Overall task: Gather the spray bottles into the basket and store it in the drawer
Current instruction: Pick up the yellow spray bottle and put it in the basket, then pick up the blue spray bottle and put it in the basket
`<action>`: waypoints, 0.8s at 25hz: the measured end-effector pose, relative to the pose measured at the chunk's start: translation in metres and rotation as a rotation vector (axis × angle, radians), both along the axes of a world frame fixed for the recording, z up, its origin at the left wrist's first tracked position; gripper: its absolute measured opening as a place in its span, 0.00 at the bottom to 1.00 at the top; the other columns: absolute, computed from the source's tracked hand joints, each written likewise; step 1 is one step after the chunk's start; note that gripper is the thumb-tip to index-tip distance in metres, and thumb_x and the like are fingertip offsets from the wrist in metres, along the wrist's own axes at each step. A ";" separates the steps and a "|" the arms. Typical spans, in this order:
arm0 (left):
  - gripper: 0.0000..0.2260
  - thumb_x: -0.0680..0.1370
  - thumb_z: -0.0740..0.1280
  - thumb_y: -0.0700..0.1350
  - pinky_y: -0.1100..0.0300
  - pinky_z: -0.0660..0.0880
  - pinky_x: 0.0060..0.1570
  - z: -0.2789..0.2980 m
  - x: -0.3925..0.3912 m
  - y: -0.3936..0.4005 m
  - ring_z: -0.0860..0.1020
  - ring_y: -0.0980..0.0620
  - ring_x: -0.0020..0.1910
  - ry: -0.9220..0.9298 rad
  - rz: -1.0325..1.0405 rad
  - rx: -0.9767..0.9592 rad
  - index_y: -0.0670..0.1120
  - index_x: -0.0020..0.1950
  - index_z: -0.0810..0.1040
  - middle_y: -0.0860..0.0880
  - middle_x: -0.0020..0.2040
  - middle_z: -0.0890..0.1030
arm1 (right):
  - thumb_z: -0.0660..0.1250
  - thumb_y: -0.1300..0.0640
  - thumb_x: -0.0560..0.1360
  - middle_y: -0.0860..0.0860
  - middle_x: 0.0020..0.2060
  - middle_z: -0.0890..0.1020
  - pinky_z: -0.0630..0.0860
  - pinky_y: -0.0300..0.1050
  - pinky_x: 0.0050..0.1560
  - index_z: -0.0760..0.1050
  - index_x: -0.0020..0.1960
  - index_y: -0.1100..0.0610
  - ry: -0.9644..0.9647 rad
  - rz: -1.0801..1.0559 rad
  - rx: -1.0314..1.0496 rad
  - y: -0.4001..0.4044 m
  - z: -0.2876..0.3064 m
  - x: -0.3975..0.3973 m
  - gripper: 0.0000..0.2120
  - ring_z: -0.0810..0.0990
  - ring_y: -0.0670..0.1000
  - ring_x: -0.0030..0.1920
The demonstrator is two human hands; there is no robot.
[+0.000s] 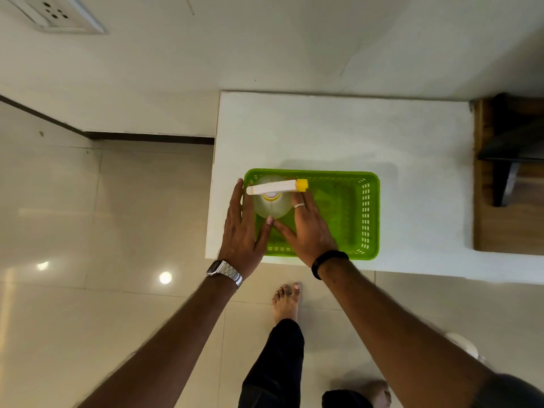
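Both hands reach forward from the bottom of the view, over a bare foot (287, 301) on a glossy tiled floor (117, 231). Left hand (243, 231), with a metal watch (225, 272) at the wrist, lies flat and spread against the left side of a clear spray bottle (272, 201). Right hand (307, 228), with a ring and a dark band (328, 262) at the wrist, is spread flat on the bottle's right side. The thumbs nearly meet in front of it. Neither hand is curled shut; together they cup the bottle between open palms.

This bottle stands upright in the left end of a green basket (365, 213). Its white trigger head, tipped with a yellow nozzle (301, 184), points right. No other bottle is visible in the basket or anywhere else.

That basket sits near the front left corner of a white table (353, 134). Beyond the table are a pale wall and a socket plate (56, 13); dark wooden furniture (506, 172) stands to the right.

The step in hand looks like settling a bottle into the basket. Next would likely be letting go without tipping it, then looking for any remaining bottles. No drawer is visible, so its location cannot be told.
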State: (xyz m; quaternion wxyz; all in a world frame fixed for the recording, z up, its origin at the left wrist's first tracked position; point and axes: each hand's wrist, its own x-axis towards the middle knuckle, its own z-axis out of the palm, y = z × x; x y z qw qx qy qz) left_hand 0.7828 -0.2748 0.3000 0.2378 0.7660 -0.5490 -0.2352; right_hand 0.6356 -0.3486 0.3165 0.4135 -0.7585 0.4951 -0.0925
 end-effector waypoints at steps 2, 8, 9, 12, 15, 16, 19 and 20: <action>0.31 0.83 0.61 0.49 0.55 0.55 0.81 0.009 0.000 0.004 0.53 0.48 0.84 -0.005 0.043 -0.014 0.42 0.83 0.52 0.42 0.84 0.53 | 0.69 0.48 0.79 0.59 0.80 0.59 0.66 0.51 0.75 0.52 0.82 0.60 0.029 -0.032 0.019 0.007 0.007 -0.008 0.40 0.60 0.58 0.79; 0.23 0.79 0.63 0.50 0.42 0.66 0.72 0.042 -0.019 0.055 0.70 0.45 0.67 -0.033 0.396 -0.038 0.44 0.73 0.69 0.43 0.69 0.74 | 0.59 0.48 0.82 0.54 0.79 0.62 0.56 0.54 0.75 0.59 0.80 0.57 0.074 -0.086 -0.223 0.063 0.039 -0.066 0.29 0.56 0.54 0.81; 0.19 0.79 0.63 0.50 0.39 0.70 0.66 0.045 -0.025 0.071 0.72 0.47 0.60 -0.022 0.405 -0.035 0.47 0.68 0.72 0.45 0.62 0.77 | 0.58 0.48 0.82 0.53 0.79 0.63 0.56 0.54 0.75 0.60 0.80 0.56 0.072 -0.053 -0.260 0.076 0.041 -0.078 0.28 0.57 0.52 0.80; 0.13 0.79 0.60 0.56 0.42 0.78 0.54 0.052 -0.068 0.123 0.74 0.54 0.50 0.059 0.227 0.128 0.59 0.63 0.70 0.53 0.53 0.77 | 0.57 0.48 0.83 0.51 0.79 0.63 0.61 0.58 0.74 0.63 0.79 0.54 0.093 0.087 -0.278 0.122 0.040 -0.123 0.26 0.60 0.50 0.79; 0.29 0.77 0.54 0.66 0.46 0.74 0.67 0.044 -0.124 0.168 0.74 0.51 0.69 -0.003 -0.137 0.457 0.55 0.76 0.62 0.52 0.73 0.71 | 0.54 0.45 0.83 0.53 0.78 0.62 0.65 0.62 0.73 0.62 0.78 0.55 0.195 0.204 -0.207 0.172 0.026 -0.177 0.26 0.61 0.53 0.78; 0.34 0.77 0.52 0.67 0.47 0.70 0.72 0.039 -0.142 0.177 0.68 0.49 0.75 -0.058 -0.262 0.540 0.53 0.80 0.57 0.51 0.79 0.65 | 0.54 0.45 0.83 0.54 0.78 0.62 0.65 0.63 0.72 0.61 0.78 0.56 0.235 0.223 -0.165 0.190 0.021 -0.199 0.27 0.61 0.54 0.78; 0.37 0.80 0.54 0.66 0.51 0.61 0.77 0.023 -0.189 0.181 0.57 0.49 0.82 -0.163 -0.556 0.756 0.51 0.83 0.48 0.50 0.84 0.54 | 0.59 0.44 0.80 0.55 0.75 0.67 0.68 0.64 0.69 0.66 0.75 0.56 0.354 0.247 -0.105 0.239 0.008 -0.272 0.27 0.66 0.56 0.75; 0.37 0.80 0.55 0.64 0.52 0.60 0.77 0.017 -0.209 0.178 0.55 0.49 0.83 -0.204 -0.662 0.810 0.49 0.83 0.46 0.49 0.84 0.52 | 0.59 0.44 0.79 0.55 0.73 0.70 0.70 0.63 0.69 0.69 0.74 0.56 0.397 0.231 -0.064 0.257 0.005 -0.300 0.26 0.69 0.56 0.74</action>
